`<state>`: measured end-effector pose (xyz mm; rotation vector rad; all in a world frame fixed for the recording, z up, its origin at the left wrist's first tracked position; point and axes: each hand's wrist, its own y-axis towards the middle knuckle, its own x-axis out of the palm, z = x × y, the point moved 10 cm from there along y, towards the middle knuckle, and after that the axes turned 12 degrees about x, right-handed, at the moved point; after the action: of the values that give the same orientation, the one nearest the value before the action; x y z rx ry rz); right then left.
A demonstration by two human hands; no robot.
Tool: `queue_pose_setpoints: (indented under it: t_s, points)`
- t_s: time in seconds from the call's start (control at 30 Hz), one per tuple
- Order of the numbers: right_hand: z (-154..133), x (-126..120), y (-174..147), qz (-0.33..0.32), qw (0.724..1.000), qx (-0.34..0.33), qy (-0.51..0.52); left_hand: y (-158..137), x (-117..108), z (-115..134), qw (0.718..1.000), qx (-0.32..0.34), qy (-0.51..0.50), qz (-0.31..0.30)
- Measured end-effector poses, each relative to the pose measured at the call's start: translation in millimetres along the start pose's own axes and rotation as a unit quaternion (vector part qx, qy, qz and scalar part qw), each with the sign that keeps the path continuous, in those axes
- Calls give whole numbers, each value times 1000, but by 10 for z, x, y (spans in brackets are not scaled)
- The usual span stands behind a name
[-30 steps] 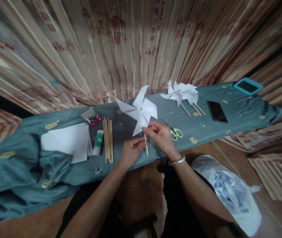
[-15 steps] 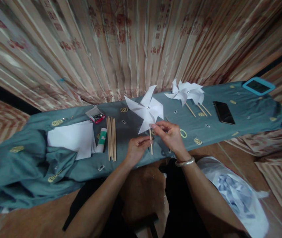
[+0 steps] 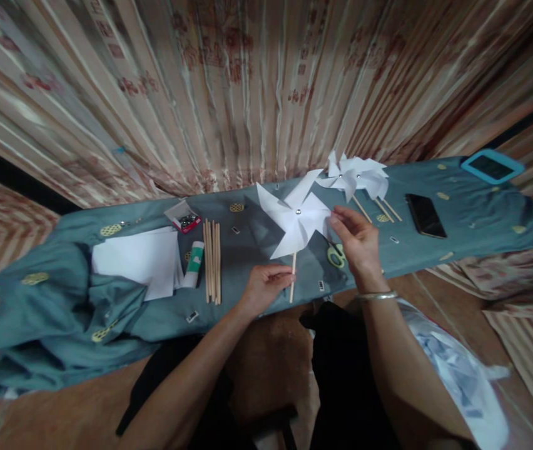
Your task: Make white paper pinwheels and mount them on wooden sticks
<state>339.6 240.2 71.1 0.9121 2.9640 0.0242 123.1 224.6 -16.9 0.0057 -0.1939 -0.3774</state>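
Observation:
A white paper pinwheel (image 3: 289, 215) on a wooden stick stands nearly upright in front of me, with a small silvery pin at its centre. The stick is pinched low down by my left hand (image 3: 266, 287), thumb and forefinger closed around it. At the pinwheel's right blade is my right hand (image 3: 355, 240), its fingertips closed on the paper's edge; a bracelet circles that wrist. Behind the right hand, partly covered, lie scissors (image 3: 336, 255) with yellow-green handles.
Finished pinwheels (image 3: 363, 178) lie at the back right, beside a dark phone (image 3: 426, 215) and a blue-framed device (image 3: 492, 166). Leftward are wooden sticks (image 3: 213, 262), a glue stick (image 3: 194, 265), a box of pins (image 3: 182, 217) and white paper (image 3: 135, 259). A plastic bag (image 3: 470, 387) stands on the floor.
The pinwheel has shifted right and slightly toward me, with my left hand on its stick. My right hand has moved from the lower blade to the right one, uncovering more of the scissors.

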Motion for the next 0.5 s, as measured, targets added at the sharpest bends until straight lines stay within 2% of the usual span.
queue_pose_setpoints:
  t_s: [0.33,0.5]
  points:
    - [139,74,-25,-23,997,68,12,21,-75,19,1000,11,18,21]
    - [144,120,-63,-30,996,76,19,40,-107,-26,999,7,-8,45]
